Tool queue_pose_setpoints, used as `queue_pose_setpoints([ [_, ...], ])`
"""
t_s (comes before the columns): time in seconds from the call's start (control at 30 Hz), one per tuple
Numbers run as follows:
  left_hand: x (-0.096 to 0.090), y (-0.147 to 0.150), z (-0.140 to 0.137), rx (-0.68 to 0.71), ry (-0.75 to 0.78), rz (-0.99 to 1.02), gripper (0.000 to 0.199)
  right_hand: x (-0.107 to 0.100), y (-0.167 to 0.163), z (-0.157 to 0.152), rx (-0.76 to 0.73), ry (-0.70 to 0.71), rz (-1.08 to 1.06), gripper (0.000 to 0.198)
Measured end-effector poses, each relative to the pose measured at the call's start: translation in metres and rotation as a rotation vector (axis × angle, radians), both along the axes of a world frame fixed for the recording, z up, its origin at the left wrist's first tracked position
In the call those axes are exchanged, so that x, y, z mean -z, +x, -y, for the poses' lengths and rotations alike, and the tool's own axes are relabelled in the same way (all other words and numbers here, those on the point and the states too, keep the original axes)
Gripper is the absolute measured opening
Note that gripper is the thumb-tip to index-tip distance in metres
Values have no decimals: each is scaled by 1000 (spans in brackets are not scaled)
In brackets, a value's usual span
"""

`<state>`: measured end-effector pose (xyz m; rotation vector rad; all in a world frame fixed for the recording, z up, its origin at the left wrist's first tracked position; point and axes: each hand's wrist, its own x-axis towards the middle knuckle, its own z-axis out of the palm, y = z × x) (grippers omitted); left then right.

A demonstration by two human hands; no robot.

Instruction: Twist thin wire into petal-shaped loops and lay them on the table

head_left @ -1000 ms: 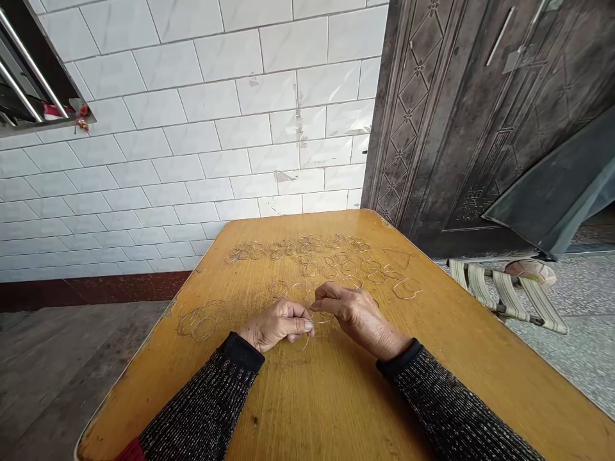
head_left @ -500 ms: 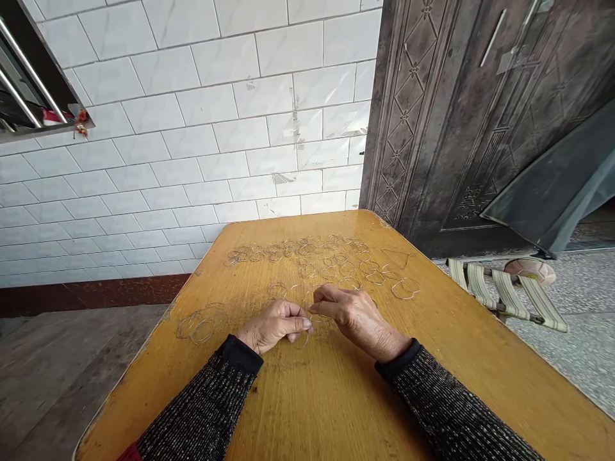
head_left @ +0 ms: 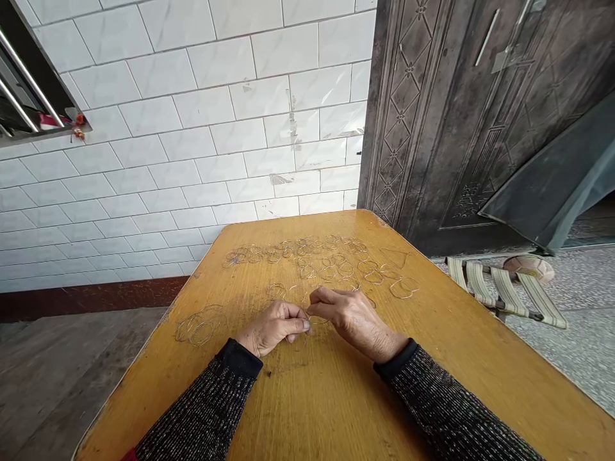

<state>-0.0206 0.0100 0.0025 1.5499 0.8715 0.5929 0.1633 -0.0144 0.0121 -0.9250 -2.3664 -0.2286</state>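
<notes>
Black sleeves [head_left: 199, 410] flecked white; plain black cuffs [head_left: 243, 358]; hands [head_left: 273, 328] bare.

A big dark door [head_left: 432, 147] has bumpy patterns. Left of the door is a white tile wall [head_left: 211, 112] with a dark red strip [head_left: 96, 292] along its bottom. Far left of the door are shiny window bars [head_left: 31, 78]. A gray cloth [head_left: 542, 182] hangs by the door's right side. Stripy straps [head_left: 507, 291] sit low near the door.
</notes>
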Motion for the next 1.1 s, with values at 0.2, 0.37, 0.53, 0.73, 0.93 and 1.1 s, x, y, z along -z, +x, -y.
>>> queue_pose_setpoints([
  [0.2, 3, -1, -3, -85, -13, 102, 13, 5, -4, -7, -64, -273, -568, 22],
  [0.37, 2, -2, -5, -172, 56, 165, 13, 4, -5, -5, -59, -548, -839, 35],
  [0.53, 0, -2, -10, -329, 86, 352, 12, 7, -6, -4, 74, -552, -961, 30],
  [0.73, -2, -3, -15, -539, 26, 503, 11, 7, -17, 12, -126, -360, -460, 21],
  [0.93, -1, -5, -19, -591, 53, 516, 11, 16, -47, 33, -293, -298, 155, 22],
  [1.1, 2, -5, -18, -577, 88, 460, 12, 18, -43, 26, -250, -379, -76, 26],
])
